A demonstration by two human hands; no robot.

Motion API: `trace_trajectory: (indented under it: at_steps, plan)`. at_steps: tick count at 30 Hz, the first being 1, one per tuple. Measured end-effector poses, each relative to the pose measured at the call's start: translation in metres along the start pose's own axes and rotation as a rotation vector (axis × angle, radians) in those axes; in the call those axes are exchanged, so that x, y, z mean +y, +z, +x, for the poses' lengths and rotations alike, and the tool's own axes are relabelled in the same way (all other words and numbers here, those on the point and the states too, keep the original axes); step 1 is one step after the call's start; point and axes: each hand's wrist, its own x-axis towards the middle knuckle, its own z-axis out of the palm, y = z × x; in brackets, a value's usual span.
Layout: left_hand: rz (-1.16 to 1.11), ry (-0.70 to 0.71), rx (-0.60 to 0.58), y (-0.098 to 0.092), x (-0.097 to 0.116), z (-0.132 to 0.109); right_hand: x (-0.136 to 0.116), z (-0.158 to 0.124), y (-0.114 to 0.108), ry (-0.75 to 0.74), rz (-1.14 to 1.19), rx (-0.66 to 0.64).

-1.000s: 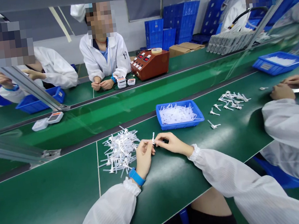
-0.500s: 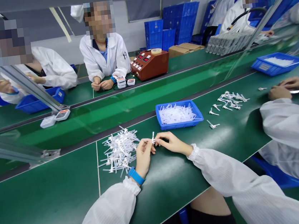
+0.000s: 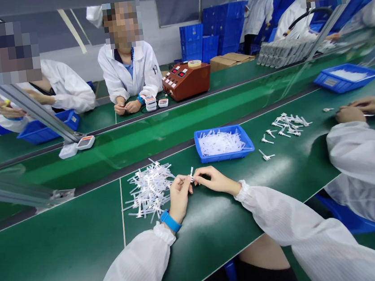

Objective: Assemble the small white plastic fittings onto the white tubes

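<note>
A small white plastic part [image 3: 191,172] with a thin strip sticking up is pinched between my two hands above the green bench. My left hand [image 3: 180,193], with a blue wristband, is closed, thumb and fingers on the part's left side. From the right, the fingertips of my right hand [image 3: 215,179] close on the same part. Just left of my left hand lies a heap of similar white parts [image 3: 150,187] with thin strips. Behind my right hand stands a blue tray [image 3: 225,157] full of loose white strips.
More white parts [image 3: 289,125] lie to the right, near a co-worker's hands [image 3: 352,112]. A second blue tray [image 3: 332,88] stands farther right. Across the green conveyor [image 3: 146,131], white devices [image 3: 85,142] sit on the belt. Opposite, a co-worker sits beside a brown box instrument [image 3: 187,82].
My hands keep nearly the same place and grip on the white part. The white devices on the conveyor have moved right. A person in the back right has shifted left.
</note>
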Motion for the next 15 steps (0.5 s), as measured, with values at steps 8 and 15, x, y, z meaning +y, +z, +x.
trace_trajectory:
  at_steps: [8, 15]
  plan:
    - [0.023, 0.015, -0.010, -0.0004, 0.0023, -0.0016, 0.0068, -0.0009, 0.0002, 0.034, 0.075, -0.021]
    - [0.043, 0.024, -0.035, -0.0016, 0.0013, -0.0010, 0.0053, -0.0002, 0.0006, 0.041, 0.117, -0.010]
